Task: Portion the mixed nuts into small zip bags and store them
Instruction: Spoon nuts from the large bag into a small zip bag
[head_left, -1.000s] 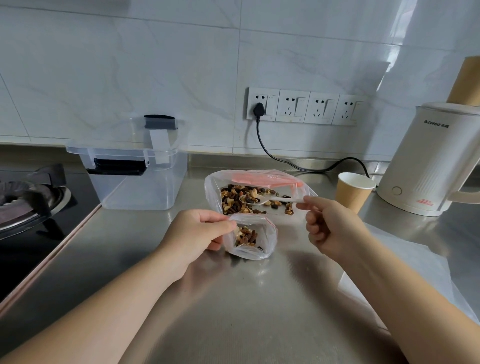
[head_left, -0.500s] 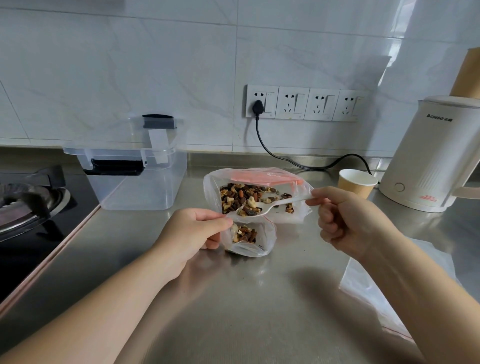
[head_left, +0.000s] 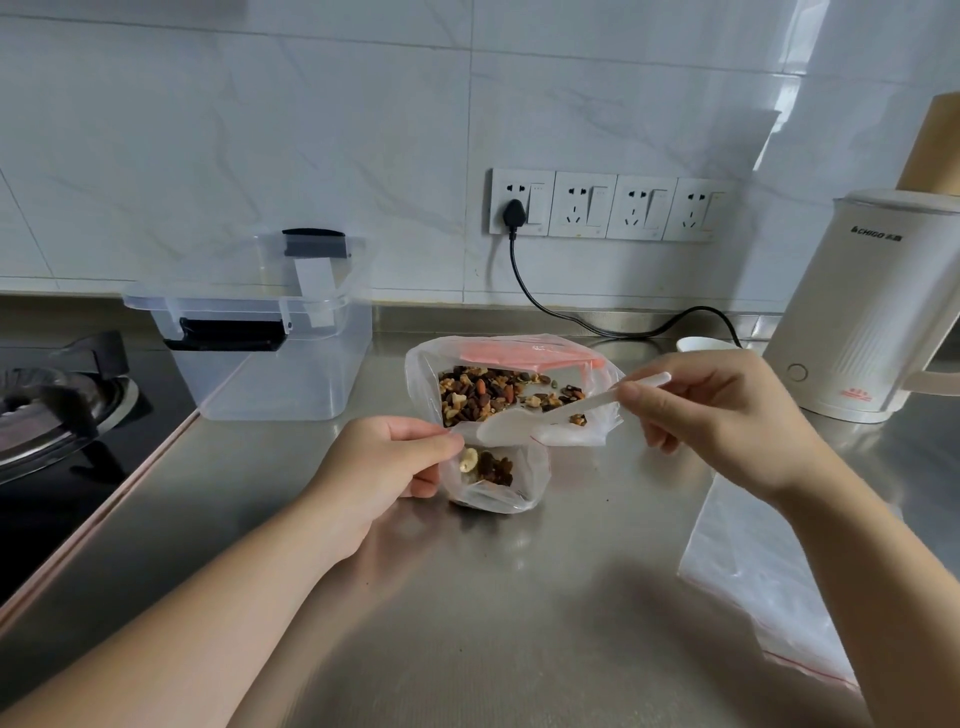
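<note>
On the steel counter (head_left: 467, 623), the left hand (head_left: 379, 467) pinches the rim of the small clear zip bag (head_left: 498, 478), which holds a few nuts. The right hand (head_left: 711, 415) pinches the white plastic spoon (head_left: 524, 423), its bowl over this bag's mouth. Just behind lies the big clear bag of mixed nuts (head_left: 498, 395).

Two bare forearms are seen reaching in from the near edge, both angled toward the middle. Left hand (head_left: 384, 467) is held low just above the counter, back of hand up, fingers curled, thumb and forefinger pinched on the near-left rim of the small zip bag (head_left: 498, 478). Right hand (head_left: 722, 421) is raised higher and further right, wrist bent, fingers curled inward, the handle of the white plastic spoon (head_left: 550, 415) pinched between thumb and forefinger, spoon bowl pointed left over the bag's mouth. The hands are kept apart, not touching
</note>
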